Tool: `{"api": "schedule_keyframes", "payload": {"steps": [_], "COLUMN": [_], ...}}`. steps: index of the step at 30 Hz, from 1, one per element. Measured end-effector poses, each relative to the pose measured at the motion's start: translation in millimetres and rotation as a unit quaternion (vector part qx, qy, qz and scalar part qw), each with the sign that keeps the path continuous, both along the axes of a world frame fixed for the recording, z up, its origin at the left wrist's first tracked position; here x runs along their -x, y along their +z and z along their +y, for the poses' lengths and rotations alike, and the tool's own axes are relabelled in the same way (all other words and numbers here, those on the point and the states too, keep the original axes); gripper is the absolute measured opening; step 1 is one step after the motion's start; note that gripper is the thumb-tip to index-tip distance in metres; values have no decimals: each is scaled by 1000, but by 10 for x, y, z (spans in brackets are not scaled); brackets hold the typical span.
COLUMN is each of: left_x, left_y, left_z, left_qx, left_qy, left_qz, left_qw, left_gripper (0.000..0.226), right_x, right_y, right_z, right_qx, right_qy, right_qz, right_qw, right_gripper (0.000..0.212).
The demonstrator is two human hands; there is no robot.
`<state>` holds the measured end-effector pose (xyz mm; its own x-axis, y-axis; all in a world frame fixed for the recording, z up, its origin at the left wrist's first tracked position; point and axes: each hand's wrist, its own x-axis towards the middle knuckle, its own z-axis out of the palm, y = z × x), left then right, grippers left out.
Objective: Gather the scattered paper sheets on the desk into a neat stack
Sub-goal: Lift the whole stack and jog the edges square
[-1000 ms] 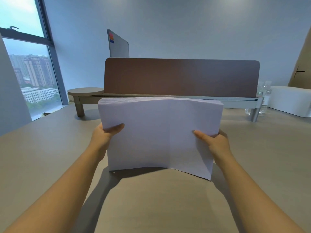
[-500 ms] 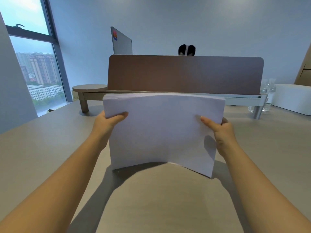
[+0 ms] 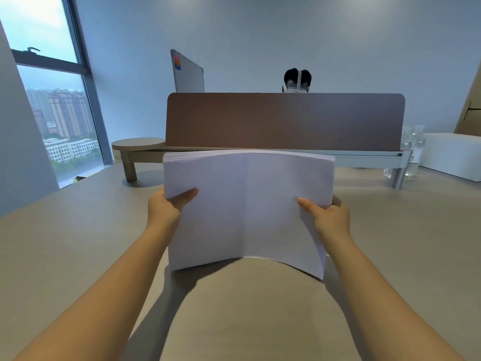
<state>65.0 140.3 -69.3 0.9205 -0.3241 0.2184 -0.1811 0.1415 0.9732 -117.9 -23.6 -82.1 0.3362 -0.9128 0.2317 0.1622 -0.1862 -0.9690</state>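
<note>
Office, desk, brown divider screen, high-rise window

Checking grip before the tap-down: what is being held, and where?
The paper stack, upright: left hand grips its left edge, right hand its right edge.

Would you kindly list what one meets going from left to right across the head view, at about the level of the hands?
Window → left hand → paper stack → right hand → water bottles → white box.
</note>
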Motion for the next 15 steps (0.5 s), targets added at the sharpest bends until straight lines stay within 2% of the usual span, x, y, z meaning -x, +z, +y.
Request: {"api": "schedule_keyframes", "payload": {"steps": [7,10,15], "left_x": [104,75,5], "left_y": [304,232,-1], "left_z": [93,153,185], "left_qx": [44,15,-14], "left_qy": [-17,-45,-83], "left_qz": [-25,-47,-6], "left_qw": [999,998,996], "left_gripper": [35,41,39], "right_x": [57,137,164], "right_y": [311,279,100], "right_z": [57,15,-68], "right_qx": [31,23,-29], "right_qy": [-15,29,35], "right_qz": [-28,-22,13], "right_qw": [999,999,999], "right_gripper": [22,25,27]}}
